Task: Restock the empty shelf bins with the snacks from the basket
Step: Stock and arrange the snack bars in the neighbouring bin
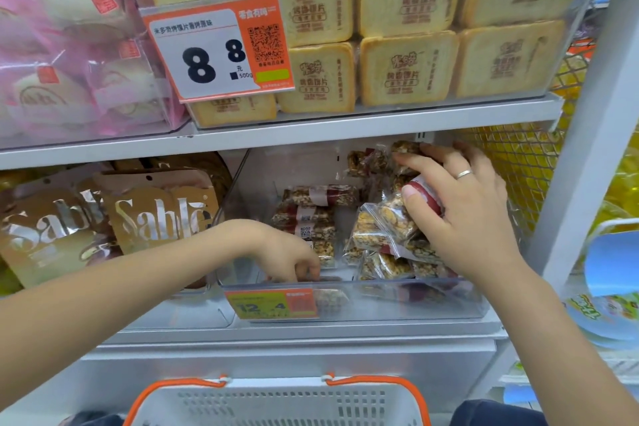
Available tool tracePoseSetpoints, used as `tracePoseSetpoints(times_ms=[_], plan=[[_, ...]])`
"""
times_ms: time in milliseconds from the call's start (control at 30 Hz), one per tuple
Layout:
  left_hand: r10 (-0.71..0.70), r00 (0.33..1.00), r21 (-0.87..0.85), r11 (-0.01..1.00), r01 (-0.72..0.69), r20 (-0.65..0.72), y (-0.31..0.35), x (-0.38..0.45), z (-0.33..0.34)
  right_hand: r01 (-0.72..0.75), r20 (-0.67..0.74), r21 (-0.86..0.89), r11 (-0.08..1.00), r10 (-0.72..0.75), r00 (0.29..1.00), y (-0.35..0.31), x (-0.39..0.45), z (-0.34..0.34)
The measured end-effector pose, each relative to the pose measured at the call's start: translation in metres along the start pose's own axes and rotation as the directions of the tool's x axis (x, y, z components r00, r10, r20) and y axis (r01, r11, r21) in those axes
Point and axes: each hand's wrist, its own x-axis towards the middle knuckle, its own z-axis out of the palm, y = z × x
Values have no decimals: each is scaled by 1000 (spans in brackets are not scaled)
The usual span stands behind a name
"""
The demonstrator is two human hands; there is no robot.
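**A:** Head view, and the shelves are busy. Up top, toast-shaped packs point(408, 76) fill a clear bin behind an orange price tag point(216, 45) reading 8.8. Pink bags point(65, 38) sit to the left, gold Sablé packs point(138, 214) on the shelf below them.

**B:** And the upper shelf board point(276, 135) hangs low over the working bin, right above the right hand.

**A:** That right hand point(463, 211), ring on one finger, is curled round a bunch of clear-wrapped nut bars point(394, 214), gripping them at the bin's right side.

**B:** The left hand point(294, 259)?

**A:** It dips down behind the front wall, fingers bent toward the floor of the bin. Whether it pinches anything, one cannot tell.

**B:** The clear bin point(449, 304) itself?

**A:** Partly stocked: stacked bars point(311, 214) at the back, loose ones heaped on the right. The white basket point(276, 405) with orange rim waits below, its contents out of sight.
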Motion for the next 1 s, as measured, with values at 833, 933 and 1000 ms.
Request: tracePoseSetpoints(times_ms=[833,933,1000], plan=[[-193,744,-371,925,-79,-639,-6,-40,44,0,-16,1,1000,0,1000,0,0,2],[-100,819,-73,995,71,-565,-7,-44,33,10,-17,-3,1000,-10,1000,1,0,3],[-60,877,-83,996,23,-477,-7,-49,25,12,-21,-6,1000,-12,1000,1,0,2]])
